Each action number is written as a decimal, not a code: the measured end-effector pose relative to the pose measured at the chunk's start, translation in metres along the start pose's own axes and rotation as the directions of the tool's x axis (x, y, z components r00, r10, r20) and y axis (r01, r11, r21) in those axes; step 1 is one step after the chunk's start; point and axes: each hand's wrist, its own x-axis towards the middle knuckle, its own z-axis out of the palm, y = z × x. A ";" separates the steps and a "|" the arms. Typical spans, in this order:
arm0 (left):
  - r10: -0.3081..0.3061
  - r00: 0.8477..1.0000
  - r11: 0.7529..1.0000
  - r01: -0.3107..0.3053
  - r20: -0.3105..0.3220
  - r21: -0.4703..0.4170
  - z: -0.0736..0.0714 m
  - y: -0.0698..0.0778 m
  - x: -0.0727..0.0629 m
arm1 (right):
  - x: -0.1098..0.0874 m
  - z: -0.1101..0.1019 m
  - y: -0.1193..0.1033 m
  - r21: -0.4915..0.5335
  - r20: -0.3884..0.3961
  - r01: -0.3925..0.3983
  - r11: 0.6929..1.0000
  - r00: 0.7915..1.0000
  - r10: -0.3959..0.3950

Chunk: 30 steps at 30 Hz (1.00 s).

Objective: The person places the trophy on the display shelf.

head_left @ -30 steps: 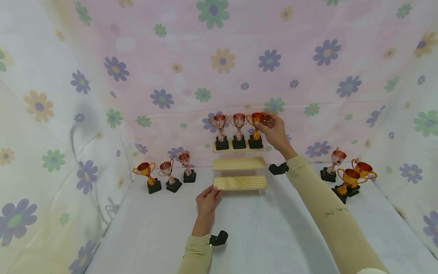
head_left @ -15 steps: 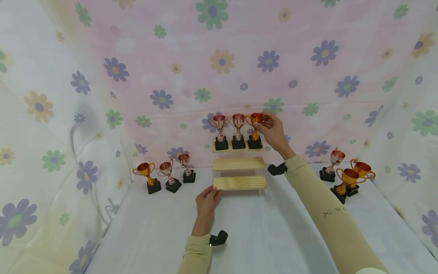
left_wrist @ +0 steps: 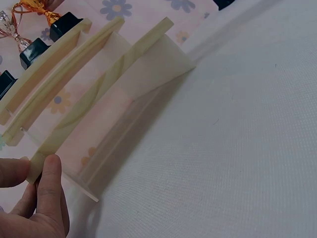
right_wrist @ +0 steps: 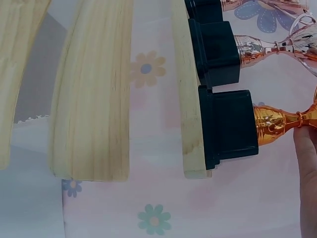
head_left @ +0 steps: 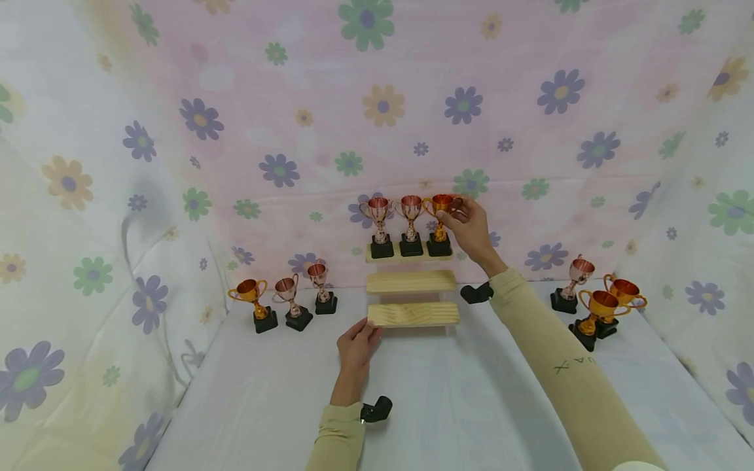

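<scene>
A three-tier wooden stand point(head_left: 412, 281) with clear supports stands at the back middle of the table. On its top tier stand two rose-gold trophy cups, the left one point(head_left: 379, 210) and the middle one point(head_left: 411, 208), and at the right end a gold trophy cup point(head_left: 440, 226), all upright on black bases. My right hand point(head_left: 469, 229) holds the gold trophy by its cup, thumb in front; its base point(right_wrist: 230, 126) sits on the top board. My left hand point(left_wrist: 37, 198) pinches the left end of the lowest board point(left_wrist: 99, 89) between thumb and fingers.
Left of the stand are a gold trophy point(head_left: 249, 291) and two rose-gold trophies point(head_left: 287, 291). To the right, a rose-gold trophy point(head_left: 580, 271) stands near two gold trophies point(head_left: 603, 304). Flowered cloth point(head_left: 283, 104) hangs behind and at both sides of the white-covered table point(head_left: 459, 412).
</scene>
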 end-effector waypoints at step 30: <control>0.006 1.000 1.000 -0.006 -0.001 -0.014 0.001 0.002 -0.004 | -0.128 -0.145 0.010 -0.417 -0.284 0.031 0.908 0.945 -0.163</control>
